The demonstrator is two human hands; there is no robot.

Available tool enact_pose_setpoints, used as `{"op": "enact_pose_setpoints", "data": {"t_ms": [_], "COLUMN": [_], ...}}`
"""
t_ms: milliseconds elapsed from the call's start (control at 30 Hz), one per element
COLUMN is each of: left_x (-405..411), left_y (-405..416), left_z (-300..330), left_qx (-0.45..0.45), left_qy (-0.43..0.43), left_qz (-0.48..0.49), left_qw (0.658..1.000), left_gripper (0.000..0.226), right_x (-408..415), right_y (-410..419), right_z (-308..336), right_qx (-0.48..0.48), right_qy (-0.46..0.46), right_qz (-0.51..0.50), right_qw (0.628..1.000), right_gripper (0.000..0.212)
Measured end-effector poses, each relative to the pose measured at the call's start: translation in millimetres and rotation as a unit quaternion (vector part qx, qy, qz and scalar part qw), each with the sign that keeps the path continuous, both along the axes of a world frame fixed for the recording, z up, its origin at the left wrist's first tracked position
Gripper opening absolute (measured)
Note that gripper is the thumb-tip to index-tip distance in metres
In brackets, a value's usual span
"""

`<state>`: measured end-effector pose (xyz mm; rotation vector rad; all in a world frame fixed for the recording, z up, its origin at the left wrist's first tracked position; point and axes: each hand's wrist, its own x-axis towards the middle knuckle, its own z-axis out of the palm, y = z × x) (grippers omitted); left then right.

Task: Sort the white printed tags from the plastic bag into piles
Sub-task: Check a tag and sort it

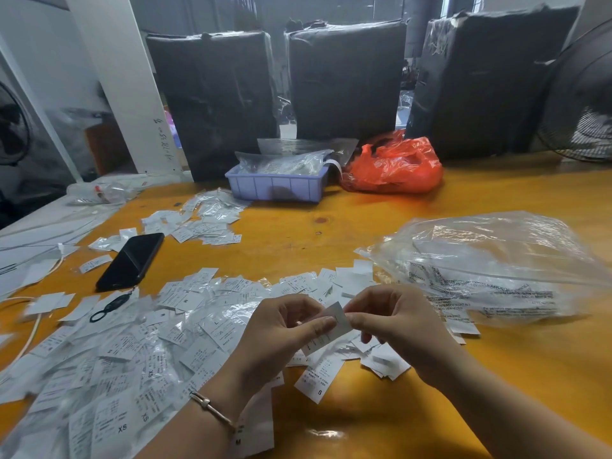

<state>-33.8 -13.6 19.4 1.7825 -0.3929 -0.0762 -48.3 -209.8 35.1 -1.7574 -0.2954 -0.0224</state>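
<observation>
Hands mid-sort: left hand [281, 326] and right hand [390, 321] both pinch small white printed paper tag [337, 318] above loose tag heap [139, 346], beside clear plastic bag [490, 260]. Next, likely: read size, drop onto matching pile.

"S" on a tag [313, 382] just below the hands, "XS" on tags [112, 422] far left of it, "M" on a tag [253, 432] lower left of it, plastic bag [490, 260] print unreadable

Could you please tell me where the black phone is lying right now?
The black phone lies on the table's left side, between the far tag pile and the big near pile.
</observation>
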Motion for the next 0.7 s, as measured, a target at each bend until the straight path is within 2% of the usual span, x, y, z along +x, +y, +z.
{"op": "enact_pose_setpoints", "data": {"t_ms": [133,267,367,567,633,700], "left_x": [0.3,-0.8,-1.0,-0.6,0.4,4.0], "left_y": [0.5,0.0,-0.4,0.3,2.9,9.6], "left_z": [0.7,1.3,0.9,0.3,1.9,3.8], "left_qx": [-0.001,-0.007,0.008,0.014,0.018,0.053], "left_qy": [-0.002,0.005,0.0,-0.012,-0.016,-0.045], "left_qz": [0.008,-0.007,-0.017,-0.026,-0.011,0.028], "left_qw": [1.0,1.0,1.0,0.999,1.0,0.997], "left_gripper": [0.006,0.012,0.009,0.006,0.009,0.012], "right_x": [2.1,2.3,3.4,5.7,7.1,12.7], "right_y": [-3.5,-1.9,0.9,-0.5,-4.8,-15.2], "right_z": [0.8,0.4,-1.7,-5.8,-2.9,-3.4], "right_qx": [0.047,0.046,0.051,0.082,0.034,-0.118], "right_qy": [0.019,0.038,0.051,0.114,0.102,0.021], "right_qz": [0.005,0.018,0.037,0.057,0.038,-0.036], "right_qw": [0.999,0.998,0.997,0.988,0.994,0.992], "right_gripper": [0.005,0.012,0.021,0.022,0.027,0.026]}}
